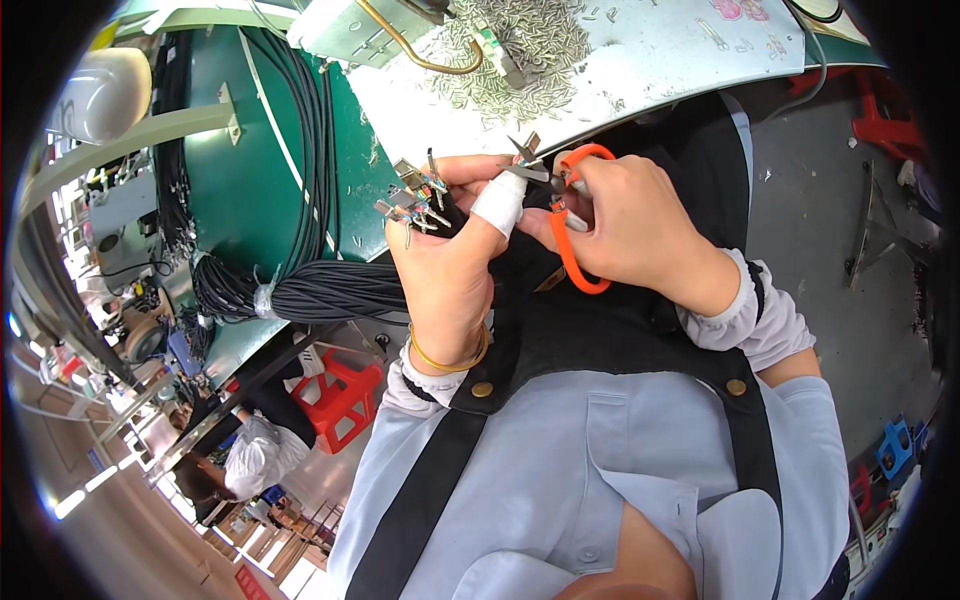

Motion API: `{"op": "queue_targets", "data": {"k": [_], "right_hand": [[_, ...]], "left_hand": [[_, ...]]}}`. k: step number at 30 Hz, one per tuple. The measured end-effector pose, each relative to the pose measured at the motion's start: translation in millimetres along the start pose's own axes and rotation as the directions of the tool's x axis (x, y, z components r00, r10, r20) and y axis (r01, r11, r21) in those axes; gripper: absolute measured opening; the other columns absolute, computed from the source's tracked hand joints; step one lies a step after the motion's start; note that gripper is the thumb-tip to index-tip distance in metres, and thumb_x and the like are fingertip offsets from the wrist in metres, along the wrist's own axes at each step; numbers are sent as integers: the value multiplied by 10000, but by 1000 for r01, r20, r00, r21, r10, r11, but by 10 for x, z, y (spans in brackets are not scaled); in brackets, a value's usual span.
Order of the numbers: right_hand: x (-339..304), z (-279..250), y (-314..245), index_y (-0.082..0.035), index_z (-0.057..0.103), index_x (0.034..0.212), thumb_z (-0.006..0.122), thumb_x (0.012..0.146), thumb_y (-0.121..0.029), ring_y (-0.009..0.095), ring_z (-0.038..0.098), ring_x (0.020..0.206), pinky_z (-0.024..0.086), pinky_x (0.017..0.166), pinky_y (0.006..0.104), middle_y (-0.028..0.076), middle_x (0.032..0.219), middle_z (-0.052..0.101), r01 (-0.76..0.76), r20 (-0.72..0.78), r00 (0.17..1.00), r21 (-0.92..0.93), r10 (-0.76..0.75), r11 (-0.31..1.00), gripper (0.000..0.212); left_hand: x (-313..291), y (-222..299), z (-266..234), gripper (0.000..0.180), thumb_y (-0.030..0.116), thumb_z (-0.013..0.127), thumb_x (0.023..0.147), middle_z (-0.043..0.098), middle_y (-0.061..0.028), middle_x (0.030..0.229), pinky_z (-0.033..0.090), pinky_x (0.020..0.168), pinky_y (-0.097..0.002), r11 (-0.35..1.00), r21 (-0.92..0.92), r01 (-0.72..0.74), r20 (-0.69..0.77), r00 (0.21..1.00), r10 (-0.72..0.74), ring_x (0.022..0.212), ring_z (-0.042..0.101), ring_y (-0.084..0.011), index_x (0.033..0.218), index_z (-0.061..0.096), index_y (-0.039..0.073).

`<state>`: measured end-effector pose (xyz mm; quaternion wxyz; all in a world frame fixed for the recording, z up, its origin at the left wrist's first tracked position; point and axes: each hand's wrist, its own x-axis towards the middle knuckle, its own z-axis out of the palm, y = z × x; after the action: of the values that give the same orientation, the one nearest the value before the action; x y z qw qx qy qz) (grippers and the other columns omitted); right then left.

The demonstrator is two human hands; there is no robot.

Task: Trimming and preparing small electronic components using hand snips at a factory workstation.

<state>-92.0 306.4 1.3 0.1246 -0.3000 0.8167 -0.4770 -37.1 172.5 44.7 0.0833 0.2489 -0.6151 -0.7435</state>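
My left hand [450, 262] grips the end of a black cable bundle [335, 290], whose thin wires with metal terminals [415, 205] fan out above my fingers. A white bandage wraps my left thumb [500, 200]. My right hand [630, 225] holds orange-handled snips [570, 235], with the metal blades [527, 160] pointing at the wire ends by my left thumb. A gold bangle [450, 362] circles my left wrist.
A white worktop [660, 60] ahead carries a heap of small metal terminals [520, 50] and a grey metal fixture [350, 30]. Black cables [300, 130] hang over a green bench side. Red stools [340, 400] stand on the floor, and another person [250, 455] sits at lower left.
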Motion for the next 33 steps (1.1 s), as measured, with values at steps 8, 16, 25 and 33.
{"op": "queue_targets", "data": {"k": [8,16,25,33], "right_hand": [[62,2,39,-1,481,678,607,798,-200,108,492,410,348,390,283,66,468,453,-212,143,976,453,164,866,264],[590,-53,113,-14,513,771,556,840,-199,69,409,411,333,392,225,0,527,468,-38,-285,941,453,184,891,202],[842,-132,111,-16,518,827,556,842,-196,46,372,447,307,410,213,-23,538,424,-231,-26,954,571,299,787,184],[839,-8,263,-18,508,880,567,835,-162,26,366,476,297,420,204,-42,569,429,-47,-181,972,464,147,884,162]], "left_hand": [[324,45,-94,103,-1,586,754,494,19,639,218,394,-165,991,8,131,117,984,-131,465,348,-12,857,576,-3],[854,6,-7,55,17,539,793,423,34,586,210,369,-177,963,-230,143,169,980,-106,408,286,-27,847,540,8],[978,76,-100,68,26,554,789,430,26,581,203,363,-169,954,-173,246,244,949,-201,408,284,-21,845,538,-8],[962,74,-108,56,10,553,777,431,20,577,196,360,-166,956,-183,228,240,953,-182,409,284,-19,827,528,-2]]}}
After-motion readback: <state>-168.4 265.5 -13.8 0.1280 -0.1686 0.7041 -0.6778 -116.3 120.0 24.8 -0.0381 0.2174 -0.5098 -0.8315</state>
